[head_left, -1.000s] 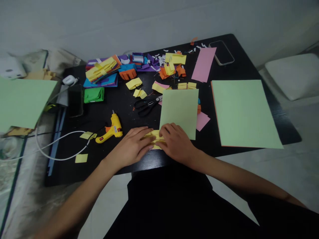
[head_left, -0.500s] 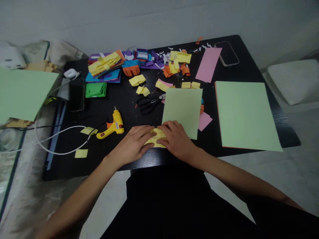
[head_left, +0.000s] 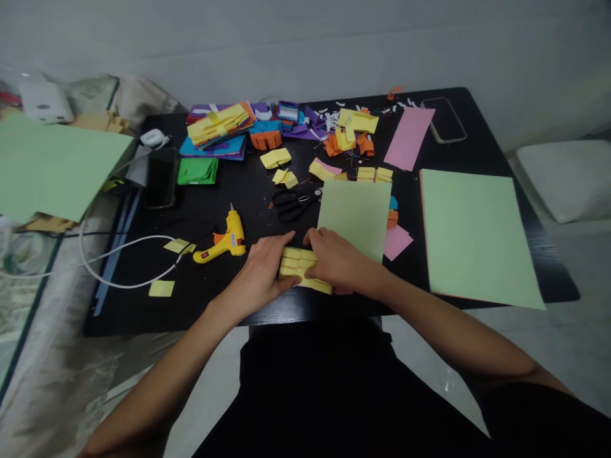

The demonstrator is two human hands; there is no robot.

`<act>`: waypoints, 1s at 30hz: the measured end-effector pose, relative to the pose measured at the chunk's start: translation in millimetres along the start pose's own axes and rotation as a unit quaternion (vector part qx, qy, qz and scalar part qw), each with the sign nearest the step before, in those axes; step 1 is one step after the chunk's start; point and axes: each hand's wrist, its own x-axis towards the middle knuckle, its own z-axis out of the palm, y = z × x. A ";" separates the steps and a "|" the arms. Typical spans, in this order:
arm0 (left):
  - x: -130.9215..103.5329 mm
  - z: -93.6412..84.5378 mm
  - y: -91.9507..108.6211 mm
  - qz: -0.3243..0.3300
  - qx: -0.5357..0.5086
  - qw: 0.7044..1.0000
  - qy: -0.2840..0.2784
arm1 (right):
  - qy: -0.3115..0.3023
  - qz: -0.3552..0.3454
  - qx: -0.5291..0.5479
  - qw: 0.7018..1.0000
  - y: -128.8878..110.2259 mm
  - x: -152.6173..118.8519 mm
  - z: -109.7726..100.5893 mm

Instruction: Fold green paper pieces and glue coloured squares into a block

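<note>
A folded yellow paper piece, creased into several strips, lies near the front edge of the black table. My left hand is closed on its left end, thumb along the near side and fingers at the far side. Over its right part curls my right hand, fingertips bent down on the paper and hiding some of it. Just beyond, a light green sheet reaches partly under my right hand. Left of my hands rests a yellow glue gun. Black-handled scissors lie partly beneath the green sheet.
Folded papers and small scraps cover the back of the table. At right are a large green sheet, a pink strip and a phone. A white cable loops at left, near another phone and a green paper bundle.
My hands have drawn slightly apart, showing more of the yellow paper piece, which is now tilted with its right end nearer me. The whole view has shifted slightly.
</note>
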 end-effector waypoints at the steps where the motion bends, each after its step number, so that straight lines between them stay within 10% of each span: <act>1: 0.1 -0.2 0.3 -0.001 0.000 1.000 0.001 | -0.010 0.003 0.012 1.000 0.6 1.4 -1.5; 17: -15.4 -0.6 13.8 -0.058 -0.265 0.957 0.099 | 0.008 -0.046 0.250 0.967 0.5 -22.9 -19.1; 30: -11.8 -25.8 63.0 -0.037 -0.337 0.914 0.223 | 0.140 -0.092 0.472 0.866 -23.9 -53.5 -22.2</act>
